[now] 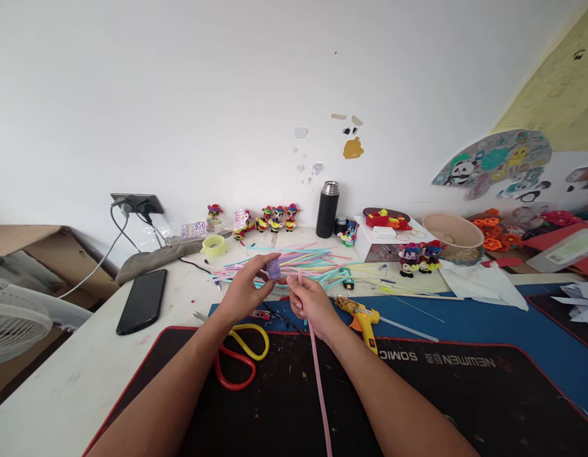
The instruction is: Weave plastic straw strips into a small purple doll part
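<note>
My left hand (246, 287) pinches a small purple piece (274, 268) between thumb and fingers; it looks like coiled pipe cleaner. Just to its right, my right hand (311, 306) is closed around a long pink pipe cleaner (319, 381). One short end of the pipe cleaner sticks up above the fist, and the long end hangs toward me over the black mat (370, 406). Behind both hands lies a loose pile of pastel pipe cleaners (317, 257). The two hands are close but apart.
Scissors (236, 362) with red and yellow handles lie below my left forearm. A yellow glue gun (365, 322) rests right of my right hand. A phone (142, 301) is at the left. A black flask (327, 209) and several small figures (277, 218) stand by the wall.
</note>
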`<action>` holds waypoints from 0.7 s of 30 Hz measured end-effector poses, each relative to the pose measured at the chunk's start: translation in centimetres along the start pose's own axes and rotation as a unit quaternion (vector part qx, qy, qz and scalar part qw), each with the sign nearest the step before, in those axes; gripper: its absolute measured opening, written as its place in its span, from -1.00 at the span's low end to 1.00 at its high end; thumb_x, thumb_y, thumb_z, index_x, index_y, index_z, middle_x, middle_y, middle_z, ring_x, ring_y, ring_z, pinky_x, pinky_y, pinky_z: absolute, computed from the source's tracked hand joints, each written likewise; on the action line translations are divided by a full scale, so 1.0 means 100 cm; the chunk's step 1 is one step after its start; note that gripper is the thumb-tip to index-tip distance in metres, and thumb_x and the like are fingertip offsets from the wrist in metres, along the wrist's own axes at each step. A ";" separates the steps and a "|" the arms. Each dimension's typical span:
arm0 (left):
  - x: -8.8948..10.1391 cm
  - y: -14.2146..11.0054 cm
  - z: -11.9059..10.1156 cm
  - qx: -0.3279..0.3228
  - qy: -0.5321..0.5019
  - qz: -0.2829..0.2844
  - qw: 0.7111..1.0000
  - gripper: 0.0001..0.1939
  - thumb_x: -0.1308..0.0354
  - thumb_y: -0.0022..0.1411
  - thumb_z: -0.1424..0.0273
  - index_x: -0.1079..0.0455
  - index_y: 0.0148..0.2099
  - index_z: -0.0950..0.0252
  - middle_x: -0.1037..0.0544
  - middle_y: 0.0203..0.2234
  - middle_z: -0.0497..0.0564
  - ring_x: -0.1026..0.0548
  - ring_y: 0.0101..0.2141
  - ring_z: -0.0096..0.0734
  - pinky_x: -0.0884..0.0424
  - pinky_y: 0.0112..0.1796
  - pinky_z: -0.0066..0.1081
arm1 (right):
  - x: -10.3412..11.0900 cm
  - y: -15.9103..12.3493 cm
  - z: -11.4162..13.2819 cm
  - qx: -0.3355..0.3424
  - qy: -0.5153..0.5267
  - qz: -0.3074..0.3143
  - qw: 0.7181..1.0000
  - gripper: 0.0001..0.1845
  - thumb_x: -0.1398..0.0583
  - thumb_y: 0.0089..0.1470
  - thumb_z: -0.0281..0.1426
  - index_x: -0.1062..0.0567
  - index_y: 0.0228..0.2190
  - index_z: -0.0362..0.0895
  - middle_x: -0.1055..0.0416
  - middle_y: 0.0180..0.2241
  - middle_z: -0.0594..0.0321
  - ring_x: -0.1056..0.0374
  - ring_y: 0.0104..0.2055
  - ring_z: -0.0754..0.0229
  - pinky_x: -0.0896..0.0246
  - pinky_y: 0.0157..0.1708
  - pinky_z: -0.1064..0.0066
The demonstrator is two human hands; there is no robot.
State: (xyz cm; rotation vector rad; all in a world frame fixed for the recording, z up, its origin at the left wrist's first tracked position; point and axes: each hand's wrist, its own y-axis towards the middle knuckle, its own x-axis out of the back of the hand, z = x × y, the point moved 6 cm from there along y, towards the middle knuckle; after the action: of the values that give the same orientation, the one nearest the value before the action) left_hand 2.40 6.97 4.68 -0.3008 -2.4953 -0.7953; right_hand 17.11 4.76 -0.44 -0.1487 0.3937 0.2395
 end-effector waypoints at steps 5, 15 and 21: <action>-0.002 0.000 -0.004 -0.025 0.027 0.003 0.999 -0.45 -0.13 0.31 0.50 -0.37 0.32 0.13 -0.53 0.00 0.10 -0.49 -0.17 -0.30 -0.52 -0.13 -0.28 | 0.001 0.001 -0.003 -0.009 0.006 -0.012 1.000 -0.47 -0.41 -0.03 0.05 -0.38 -0.35 -0.09 -0.10 -0.70 0.57 0.11 -0.72 0.42 0.32 -0.71 0.51; -0.008 -0.002 -0.013 -0.068 0.065 0.021 0.995 -0.44 -0.10 0.35 0.54 -0.37 0.33 0.07 -0.54 0.06 0.10 -0.49 0.07 -0.19 -0.47 0.07 -0.20 | 0.000 0.002 -0.006 -0.017 0.007 -0.012 1.000 -0.46 -0.43 -0.07 0.00 -0.36 -0.30 -0.08 -0.08 -0.72 0.61 0.14 -0.73 0.43 0.30 -0.72 0.51; -0.010 -0.004 -0.013 -0.070 0.069 0.016 0.995 -0.44 -0.10 0.34 0.54 -0.38 0.33 0.09 -0.54 0.05 0.11 -0.50 0.03 -0.20 -0.47 0.05 -0.21 | -0.001 0.002 -0.008 -0.021 0.019 -0.010 1.000 -0.53 -0.42 -0.03 -0.08 -0.34 -0.32 -0.07 -0.06 -0.72 0.63 0.15 -0.73 0.43 0.32 -0.72 0.52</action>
State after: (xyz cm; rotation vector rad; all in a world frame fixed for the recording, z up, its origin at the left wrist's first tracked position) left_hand 3.64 5.83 4.93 -0.3211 -2.3059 -0.9464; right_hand 16.66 4.81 -1.12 -0.1987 0.4253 0.2249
